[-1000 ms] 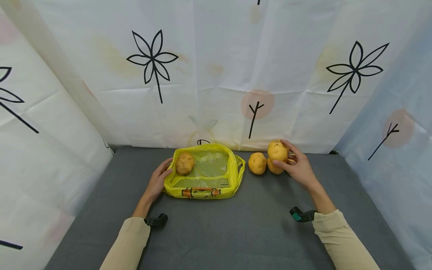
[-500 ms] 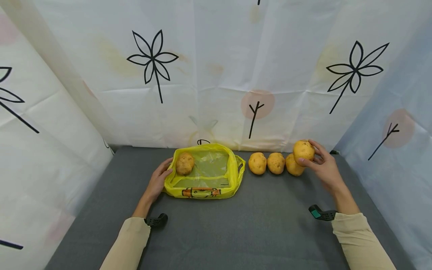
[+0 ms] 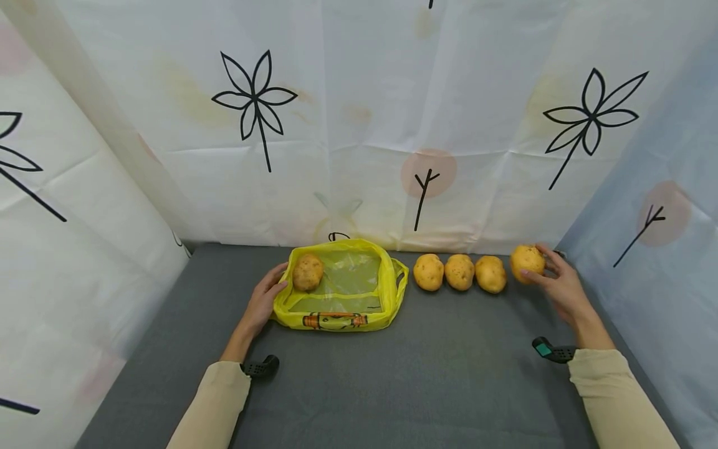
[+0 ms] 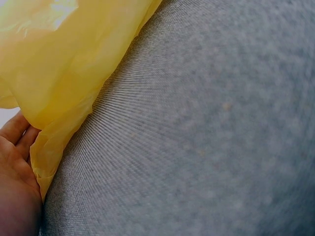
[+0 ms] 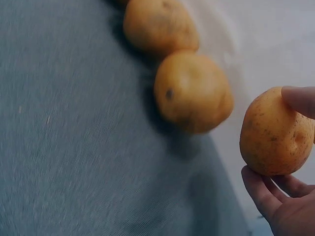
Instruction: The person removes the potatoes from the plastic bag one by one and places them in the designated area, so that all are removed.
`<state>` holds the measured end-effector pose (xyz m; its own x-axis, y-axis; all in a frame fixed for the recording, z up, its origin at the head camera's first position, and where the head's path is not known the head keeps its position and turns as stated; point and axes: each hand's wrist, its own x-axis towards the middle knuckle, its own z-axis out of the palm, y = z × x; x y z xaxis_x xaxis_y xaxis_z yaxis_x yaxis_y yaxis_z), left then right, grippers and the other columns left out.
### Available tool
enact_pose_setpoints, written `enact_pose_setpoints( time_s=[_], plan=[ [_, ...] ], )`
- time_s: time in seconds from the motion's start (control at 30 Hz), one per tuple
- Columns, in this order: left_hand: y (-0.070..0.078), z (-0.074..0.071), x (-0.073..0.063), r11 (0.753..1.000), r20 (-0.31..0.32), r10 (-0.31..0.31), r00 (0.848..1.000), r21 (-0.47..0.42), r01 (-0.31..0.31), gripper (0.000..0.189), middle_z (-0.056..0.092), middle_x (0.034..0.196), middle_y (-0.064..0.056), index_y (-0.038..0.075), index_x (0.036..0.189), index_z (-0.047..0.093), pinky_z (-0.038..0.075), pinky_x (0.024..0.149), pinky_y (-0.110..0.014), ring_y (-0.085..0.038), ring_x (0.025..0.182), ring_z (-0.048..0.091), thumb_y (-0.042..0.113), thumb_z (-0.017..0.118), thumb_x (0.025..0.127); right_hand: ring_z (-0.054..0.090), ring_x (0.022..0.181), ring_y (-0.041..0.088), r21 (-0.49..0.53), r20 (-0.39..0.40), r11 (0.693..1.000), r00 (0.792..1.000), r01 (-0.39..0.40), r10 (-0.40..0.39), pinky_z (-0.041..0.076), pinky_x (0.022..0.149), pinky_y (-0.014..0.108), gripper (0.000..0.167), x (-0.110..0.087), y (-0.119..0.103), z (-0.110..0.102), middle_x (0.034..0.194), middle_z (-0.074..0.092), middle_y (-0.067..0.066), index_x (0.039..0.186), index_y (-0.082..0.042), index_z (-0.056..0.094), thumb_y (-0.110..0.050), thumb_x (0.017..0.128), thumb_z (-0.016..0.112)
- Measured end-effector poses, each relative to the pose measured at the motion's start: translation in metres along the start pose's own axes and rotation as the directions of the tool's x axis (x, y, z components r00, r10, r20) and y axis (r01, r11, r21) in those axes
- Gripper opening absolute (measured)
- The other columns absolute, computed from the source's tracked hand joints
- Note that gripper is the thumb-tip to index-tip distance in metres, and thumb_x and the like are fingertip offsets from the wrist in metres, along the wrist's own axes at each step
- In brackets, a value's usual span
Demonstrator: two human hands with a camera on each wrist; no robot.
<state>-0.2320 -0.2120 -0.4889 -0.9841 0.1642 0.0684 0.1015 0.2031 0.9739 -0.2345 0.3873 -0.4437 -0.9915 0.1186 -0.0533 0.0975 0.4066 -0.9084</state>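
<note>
In the head view, my right hand [image 3: 563, 290] pinches a potato [image 3: 526, 264] between thumb and fingers at the right end of a row. The right wrist view shows this potato [image 5: 275, 132] with the thumb on one side and fingers on the other. Three potatoes [image 3: 429, 272] stand left of it along the table's back. My left hand [image 3: 263, 299] touches the left side of an open yellow plastic bag [image 3: 392, 302], its fingers fairly straight. Inside the bag, at its left end, lies another potato [image 3: 308, 272]. In the left wrist view, yellow plastic [image 4: 64, 64] covers the fingertips.
A dark grey cloth [image 3: 392, 386] covers the table. Behind it hangs a pale curtain [image 3: 359, 125] with leaf drawings, close to the potatoes and the bag. More curtain [image 3: 673, 280] stands along the right side, near my right hand.
My right hand has carried its potato rightward past the others and lowered it to the right end of the row. The left hand, the bag and the other potatoes stay put.
</note>
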Motion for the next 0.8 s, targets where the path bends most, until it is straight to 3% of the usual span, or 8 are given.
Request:
enact_pose_setpoints(
  time_s=[0.17,0.3,0.4,0.5,0.63,0.8],
  plan=[
    [0.0,0.0,0.001,1.0,-0.003,-0.001,1.0,-0.005,0.001,0.049,0.037,0.155,-0.029,0.002,0.158,0.033,0.028,0.112,-0.059,-0.045,0.142,0.034,0.011,0.041,0.11,0.02,0.141,0.056,-0.031,0.037,0.999,0.999,-0.036,0.037,0.033,0.105,0.064,0.086,0.005,0.013,-0.002,0.161,0.006,0.036,0.165,-0.012,0.009,-0.028,0.101,0.065],
    [0.0,0.0,0.001,1.0,-0.003,0.005,1.0,-0.004,-0.005,0.049,0.037,0.155,-0.029,0.001,0.158,0.033,0.028,0.111,-0.059,-0.045,0.142,0.034,0.01,0.041,0.11,0.019,0.142,0.057,-0.052,0.069,0.998,0.996,-0.044,0.048,0.045,0.096,0.044,0.088,0.007,0.018,-0.002,0.162,0.002,0.035,0.164,-0.009,0.008,-0.027,0.101,0.066],
    [0.0,0.0,0.001,1.0,-0.004,0.003,1.0,-0.006,-0.003,0.049,0.037,0.155,-0.029,0.001,0.158,0.033,0.029,0.111,-0.059,-0.045,0.141,0.035,0.01,0.041,0.11,0.021,0.142,0.057,-0.054,0.095,0.997,0.994,-0.053,0.058,0.048,0.085,0.028,0.089,0.008,0.021,-0.001,0.161,0.001,0.037,0.164,-0.008,0.007,-0.029,0.101,0.066],
    [0.0,0.0,0.001,1.0,-0.005,0.0,1.0,-0.008,0.0,0.049,0.038,0.154,-0.029,0.001,0.158,0.033,0.029,0.11,-0.059,-0.045,0.141,0.036,0.01,0.041,0.11,0.021,0.141,0.057,-0.05,0.113,0.997,0.991,-0.06,0.065,0.048,0.081,0.022,0.089,0.009,0.022,-0.001,0.16,0.001,0.039,0.164,-0.009,0.006,-0.03,0.101,0.065],
    [0.0,0.0,0.001,1.0,-0.006,-0.003,1.0,-0.013,0.003,0.049,0.038,0.154,-0.029,0.001,0.158,0.033,0.029,0.111,-0.059,-0.045,0.141,0.035,0.01,0.041,0.11,0.021,0.142,0.057,-0.058,0.119,0.996,0.99,-0.073,0.079,0.048,0.09,0.031,0.089,0.011,0.023,-0.001,0.16,0.0,0.039,0.164,-0.009,0.005,-0.03,0.102,0.064],
    [0.0,0.001,0.0,1.0,-0.006,-0.009,1.0,-0.023,0.009,0.048,0.038,0.154,-0.029,0.002,0.157,0.034,0.028,0.111,-0.059,-0.045,0.142,0.034,0.01,0.042,0.11,0.018,0.143,0.058,-0.06,0.115,0.994,0.989,-0.092,0.098,0.036,0.106,0.06,0.089,0.014,0.024,0.001,0.16,-0.001,0.04,0.164,-0.008,0.004,-0.029,0.102,0.064]
  ],
)
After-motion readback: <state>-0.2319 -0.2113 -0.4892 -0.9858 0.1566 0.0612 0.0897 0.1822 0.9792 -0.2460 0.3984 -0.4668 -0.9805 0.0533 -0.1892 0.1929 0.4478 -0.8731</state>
